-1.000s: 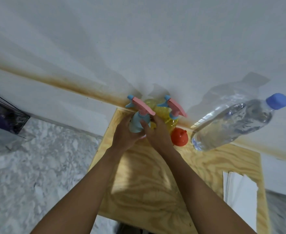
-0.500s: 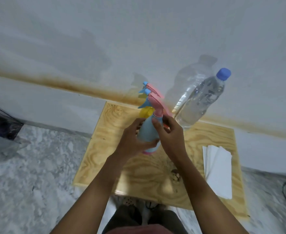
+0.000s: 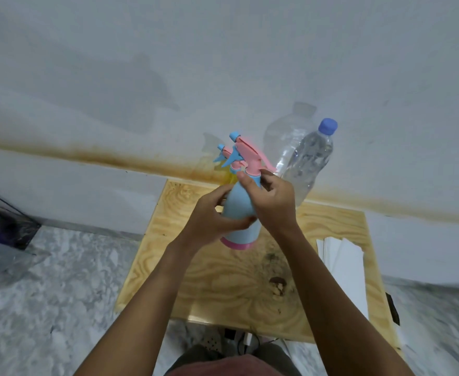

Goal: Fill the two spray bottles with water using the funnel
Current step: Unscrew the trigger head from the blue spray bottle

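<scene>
Blue spray bottle (image 3: 240,213) held above plywood desk (image 3: 331,226); left hand (image 3: 212,221) fingers wrap its body, right hand (image 3: 273,202) fingers pinch the pink collar (image 3: 252,172); risk: slipping grip drops it onto the yellow bottle (image 3: 229,175) behind.

The yellow spray bottle (image 3: 227,173) is mostly hidden behind the blue spray bottle (image 3: 240,213) held by both hands; the white paper (image 3: 342,267), right of the right hand (image 3: 273,202), is motion-blurred.

A light plywood tabletop (image 3: 222,289) with a dark stain stands against a pale wall (image 3: 222,63) marked by a rusty brown streak. A stack of white paper napkins (image 3: 342,270) lies at its right edge. Grey marbled floor (image 3: 46,294) surrounds it.
</scene>
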A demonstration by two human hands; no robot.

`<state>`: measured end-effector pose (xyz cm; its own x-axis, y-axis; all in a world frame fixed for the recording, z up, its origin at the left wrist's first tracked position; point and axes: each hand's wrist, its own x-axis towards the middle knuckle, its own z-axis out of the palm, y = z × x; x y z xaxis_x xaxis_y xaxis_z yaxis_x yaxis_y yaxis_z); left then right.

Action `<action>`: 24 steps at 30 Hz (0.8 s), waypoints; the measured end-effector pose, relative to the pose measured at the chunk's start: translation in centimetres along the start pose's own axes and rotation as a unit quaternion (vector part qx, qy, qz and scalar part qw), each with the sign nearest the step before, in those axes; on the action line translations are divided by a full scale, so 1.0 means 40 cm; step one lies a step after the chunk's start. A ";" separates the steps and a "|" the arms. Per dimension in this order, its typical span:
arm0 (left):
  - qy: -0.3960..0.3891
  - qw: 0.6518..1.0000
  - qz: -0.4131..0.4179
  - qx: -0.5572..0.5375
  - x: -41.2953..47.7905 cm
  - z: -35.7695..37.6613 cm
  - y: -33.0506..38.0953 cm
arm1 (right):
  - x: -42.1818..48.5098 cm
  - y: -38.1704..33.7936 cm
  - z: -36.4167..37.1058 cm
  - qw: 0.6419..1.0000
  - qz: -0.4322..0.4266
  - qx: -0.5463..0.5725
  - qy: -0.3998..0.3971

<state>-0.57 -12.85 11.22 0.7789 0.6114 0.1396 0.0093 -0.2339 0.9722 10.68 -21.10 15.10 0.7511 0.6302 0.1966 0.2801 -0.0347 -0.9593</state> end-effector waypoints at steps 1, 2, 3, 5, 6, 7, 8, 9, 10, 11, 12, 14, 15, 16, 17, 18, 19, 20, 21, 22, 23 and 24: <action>-0.003 1.000 -0.006 -0.008 0.001 -0.003 0.005 | 0.003 -0.004 -0.005 1.000 0.007 0.006 -0.021; -0.009 1.000 -0.013 -0.019 0.001 -0.005 0.009 | 0.006 -0.010 -0.012 0.999 0.016 0.012 -0.044; -0.018 0.999 -0.018 -0.029 0.000 -0.008 0.013 | 0.010 -0.015 -0.019 0.997 0.026 0.017 -0.069; -0.037 0.998 -0.028 -0.038 -0.003 -0.013 0.018 | 0.018 -0.023 -0.038 0.990 0.049 0.028 -0.129; -0.043 0.998 -0.034 -0.041 -0.004 -0.015 0.021 | 0.022 -0.028 -0.047 0.986 0.057 0.033 -0.156; -0.046 0.997 -0.040 -0.043 -0.004 -0.017 0.024 | 0.024 -0.030 -0.055 0.982 0.059 0.034 -0.174; -0.046 0.997 -0.045 -0.045 -0.005 -0.018 0.025 | 0.025 -0.034 -0.058 0.982 0.059 0.031 -0.178; -0.042 0.997 -0.050 -0.048 -0.005 -0.018 0.025 | 0.025 -0.033 -0.059 0.984 0.058 0.036 -0.167; -0.036 0.996 -0.056 -0.052 -0.006 -0.018 0.024 | 0.022 -0.035 -0.058 0.986 0.061 0.051 -0.145; -0.029 0.996 -0.064 -0.059 -0.007 -0.019 0.024 | 0.016 -0.038 -0.054 0.987 0.069 0.076 -0.122; -0.023 0.995 -0.069 -0.066 -0.008 -0.018 0.023 | 0.009 -0.040 -0.050 0.988 0.075 0.095 -0.097; -0.015 0.995 -0.071 -0.068 -0.010 -0.019 0.025 | 0.002 -0.035 -0.047 0.991 0.070 0.093 -0.068; -0.015 0.995 -0.071 -0.064 -0.011 -0.020 0.026 | -0.002 -0.033 -0.044 0.993 0.059 0.080 -0.068; -0.014 0.996 -0.070 -0.059 -0.011 -0.020 0.028 | -0.007 -0.035 -0.043 0.994 0.048 0.070 -0.072; -0.013 0.996 -0.069 -0.056 -0.011 -0.021 0.031 | -0.008 -0.036 -0.041 0.994 0.046 0.068 -0.074; -0.012 0.996 -0.067 -0.054 -0.011 -0.021 0.032 | -0.009 -0.037 -0.038 0.994 0.049 0.070 -0.072; -0.012 0.996 -0.066 -0.052 -0.010 -0.021 0.035 | -0.010 -0.040 -0.037 0.993 0.055 0.078 -0.067; -0.014 0.997 -0.066 -0.048 -0.009 -0.020 0.038 | -0.012 -0.043 -0.035 0.992 0.062 0.088 -0.062; -0.016 0.997 -0.066 -0.042 -0.008 -0.019 0.039 | -0.013 -0.044 -0.032 0.992 0.068 0.097 -0.053; -0.016 0.997 -0.067 -0.037 -0.007 -0.018 0.041 | -0.012 -0.045 -0.029 0.991 0.071 0.104 -0.042; -0.015 0.997 -0.068 -0.033 -0.007 -0.018 0.042 | -0.011 -0.046 -0.026 0.990 0.075 0.115 -0.034; -0.013 0.997 -0.069 -0.032 -0.005 -0.017 0.043 | -0.010 -0.044 -0.023 0.988 0.081 0.131 -0.029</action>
<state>-1.16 -12.86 12.98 0.7885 0.6150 0.0007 0.0771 -0.1000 0.9920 10.44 -22.02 16.88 0.7352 0.6771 0.0307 -0.0115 0.0577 -0.9983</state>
